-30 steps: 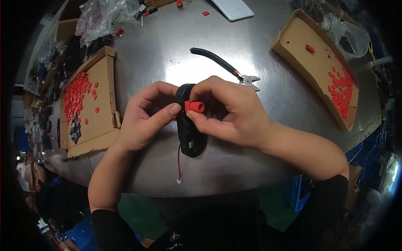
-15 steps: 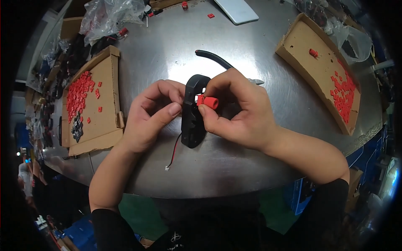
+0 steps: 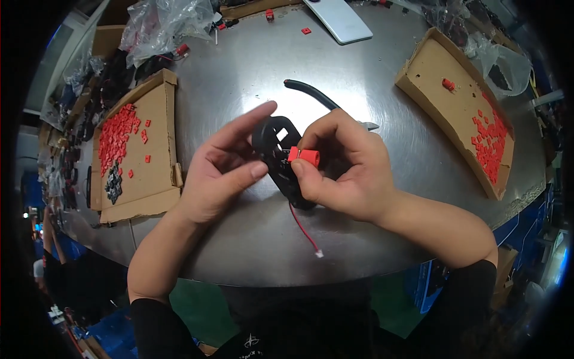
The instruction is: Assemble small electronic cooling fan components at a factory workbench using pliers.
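Observation:
Between my hands is a black plastic housing (image 3: 277, 133) with openings, tilted over the metal table. My right hand (image 3: 353, 170) pinches a small red cylindrical part (image 3: 307, 157) between thumb and fingers, against the housing's side. Spread apart, the fingers of my left hand (image 3: 221, 161) are at the housing's left; its index finger points up and the thumb tip is close to the edge. Whether its other fingers touch the housing from behind is hidden. A thin red lead with a white connector (image 3: 319, 253) trails from the housing's lower end.
On the left, a cardboard tray (image 3: 158, 125) holds red pieces and dark ones. Another cardboard tray (image 3: 433, 60) at right has red pieces. Black-handled cutters (image 3: 311, 91) lie behind my right hand. A white phone (image 3: 344, 24) and plastic bags (image 3: 170, 27) are at the back.
The housing has turned and leaned, its lower end swinging right with the wire. My left index finger has straightened upward, away from the housing. The right hand still pinches the red part.

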A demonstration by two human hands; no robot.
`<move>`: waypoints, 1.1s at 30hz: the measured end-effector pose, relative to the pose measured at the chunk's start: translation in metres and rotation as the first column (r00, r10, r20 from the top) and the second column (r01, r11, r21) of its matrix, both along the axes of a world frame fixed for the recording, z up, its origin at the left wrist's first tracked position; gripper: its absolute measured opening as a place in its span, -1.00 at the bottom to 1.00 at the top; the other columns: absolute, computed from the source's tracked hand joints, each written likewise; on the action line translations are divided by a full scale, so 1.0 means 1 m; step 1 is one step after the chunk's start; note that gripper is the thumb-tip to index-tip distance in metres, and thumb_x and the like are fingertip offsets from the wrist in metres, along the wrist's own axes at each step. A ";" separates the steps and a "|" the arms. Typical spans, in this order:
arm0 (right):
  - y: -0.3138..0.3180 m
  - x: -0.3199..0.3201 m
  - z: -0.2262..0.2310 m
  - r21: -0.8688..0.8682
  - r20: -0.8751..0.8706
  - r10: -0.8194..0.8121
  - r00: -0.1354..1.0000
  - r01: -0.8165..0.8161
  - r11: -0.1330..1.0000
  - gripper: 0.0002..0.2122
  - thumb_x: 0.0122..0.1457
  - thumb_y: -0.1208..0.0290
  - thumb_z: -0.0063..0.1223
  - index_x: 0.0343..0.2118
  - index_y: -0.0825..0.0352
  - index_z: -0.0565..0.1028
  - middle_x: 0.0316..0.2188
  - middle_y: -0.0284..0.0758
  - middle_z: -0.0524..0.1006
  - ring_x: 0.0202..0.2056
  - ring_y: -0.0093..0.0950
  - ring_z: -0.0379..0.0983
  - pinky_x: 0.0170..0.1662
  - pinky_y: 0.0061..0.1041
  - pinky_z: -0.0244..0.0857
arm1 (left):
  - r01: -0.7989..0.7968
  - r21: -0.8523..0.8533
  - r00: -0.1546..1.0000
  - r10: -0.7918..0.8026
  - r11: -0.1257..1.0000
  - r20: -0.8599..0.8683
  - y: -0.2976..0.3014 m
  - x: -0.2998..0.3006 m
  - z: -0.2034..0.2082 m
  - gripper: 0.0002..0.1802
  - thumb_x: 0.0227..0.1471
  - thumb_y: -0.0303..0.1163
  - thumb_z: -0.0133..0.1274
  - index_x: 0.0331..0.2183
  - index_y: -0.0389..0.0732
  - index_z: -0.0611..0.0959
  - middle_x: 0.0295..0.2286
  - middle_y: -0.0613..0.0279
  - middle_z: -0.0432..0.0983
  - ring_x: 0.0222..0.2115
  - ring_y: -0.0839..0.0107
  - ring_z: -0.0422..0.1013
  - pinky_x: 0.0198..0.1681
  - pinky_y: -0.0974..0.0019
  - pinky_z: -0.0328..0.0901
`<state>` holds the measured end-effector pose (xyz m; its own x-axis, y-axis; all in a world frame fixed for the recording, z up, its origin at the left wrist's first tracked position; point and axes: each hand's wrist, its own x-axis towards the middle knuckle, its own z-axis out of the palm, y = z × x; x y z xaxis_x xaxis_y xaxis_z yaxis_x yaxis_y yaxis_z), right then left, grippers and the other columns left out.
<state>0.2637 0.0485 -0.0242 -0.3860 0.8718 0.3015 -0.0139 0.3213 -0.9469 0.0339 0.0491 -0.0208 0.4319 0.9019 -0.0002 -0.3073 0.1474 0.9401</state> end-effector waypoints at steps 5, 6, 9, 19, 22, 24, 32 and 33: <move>-0.001 0.001 0.005 0.074 0.035 -0.026 0.999 0.023 0.997 -0.76 0.07 0.57 0.28 -0.25 0.36 0.43 -0.47 -0.43 0.50 -0.50 -0.75 0.37 -0.47 -0.72 0.23 | 0.041 0.082 0.999 -0.039 0.996 -0.030 -0.007 0.002 0.000 -0.19 0.10 -0.62 0.20 0.33 -0.28 0.28 0.15 0.17 0.36 0.14 0.41 0.34 0.23 0.25 0.24; 0.000 0.000 0.005 0.187 0.063 -0.054 0.997 0.041 0.981 -0.77 0.07 0.57 0.29 -0.26 0.36 0.43 -0.48 -0.44 0.49 -0.52 -0.76 0.36 -0.49 -0.72 0.21 | 0.017 0.112 0.997 -0.009 0.994 -0.072 -0.008 0.002 0.002 -0.19 0.09 -0.64 0.20 0.33 -0.28 0.29 0.13 0.18 0.35 0.13 0.41 0.34 0.24 0.22 0.24; -0.003 -0.001 0.007 0.132 0.020 -0.031 0.999 0.028 0.991 -0.78 0.07 0.56 0.29 -0.28 0.36 0.45 -0.49 -0.45 0.48 -0.52 -0.76 0.35 -0.49 -0.74 0.19 | 0.076 0.290 0.987 -0.032 0.954 -0.156 -0.007 -0.002 0.000 -0.20 0.07 -0.64 0.22 0.32 -0.28 0.32 0.07 0.22 0.32 0.09 0.40 0.33 0.25 0.18 0.24; -0.007 0.003 0.009 -0.003 -0.013 0.100 0.995 -0.100 0.995 -0.81 0.17 0.59 0.21 -0.21 0.36 0.43 -0.44 -0.49 0.46 -0.46 -0.78 0.35 -0.44 -0.74 0.18 | 0.085 0.389 0.963 0.025 0.917 -0.269 -0.012 -0.001 0.006 -0.24 0.04 -0.61 0.28 0.27 -0.25 0.41 -0.02 0.20 0.39 0.02 0.41 0.42 0.19 0.25 0.35; -0.005 0.000 0.011 -0.049 0.049 0.086 0.995 -0.084 0.995 -0.81 0.20 0.59 0.18 -0.18 0.35 0.41 -0.42 -0.48 0.46 -0.43 -0.79 0.35 -0.42 -0.76 0.18 | 0.038 0.343 0.966 0.054 0.938 -0.252 -0.010 -0.002 0.003 -0.24 0.04 -0.57 0.31 0.26 -0.20 0.44 -0.05 0.20 0.45 -0.03 0.41 0.47 0.14 0.30 0.38; -0.004 0.002 0.010 0.002 0.099 0.047 0.994 -0.048 0.999 -0.83 0.23 0.57 0.16 -0.19 0.33 0.40 -0.43 -0.49 0.45 -0.43 -0.80 0.33 -0.43 -0.77 0.15 | 0.043 0.349 0.963 0.054 0.936 -0.264 -0.008 -0.001 0.004 -0.25 0.04 -0.56 0.31 0.26 -0.19 0.45 -0.07 0.20 0.47 -0.04 0.42 0.47 0.10 0.32 0.39; 0.003 -0.007 0.015 -0.253 0.035 0.111 0.993 -0.099 0.962 -0.89 0.28 0.48 0.12 -0.25 0.31 0.41 -0.46 -0.53 0.41 -0.45 -0.78 0.27 -0.39 -0.72 0.13 | 0.086 0.401 0.939 0.060 0.912 -0.339 -0.006 -0.015 0.007 -0.27 0.01 -0.51 0.34 0.23 -0.27 0.48 -0.08 0.17 0.49 -0.08 0.43 0.46 0.00 0.36 0.36; 0.004 -0.011 0.018 -0.380 -0.013 0.103 0.995 -0.100 0.920 -0.90 0.29 0.45 0.12 -0.26 0.31 0.42 -0.47 -0.53 0.39 -0.44 -0.78 0.26 -0.37 -0.71 0.13 | 0.052 0.423 0.947 0.089 0.905 -0.309 -0.007 -0.013 0.005 -0.29 0.03 -0.51 0.34 0.22 -0.26 0.49 -0.10 0.17 0.50 -0.10 0.43 0.45 -0.02 0.36 0.37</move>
<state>0.2528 0.0520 -0.0065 -0.4797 0.8761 -0.0474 -0.0200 -0.0649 -0.9977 0.0207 0.0424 -0.0163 0.4563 0.8546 0.2480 0.0149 -0.2860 0.9581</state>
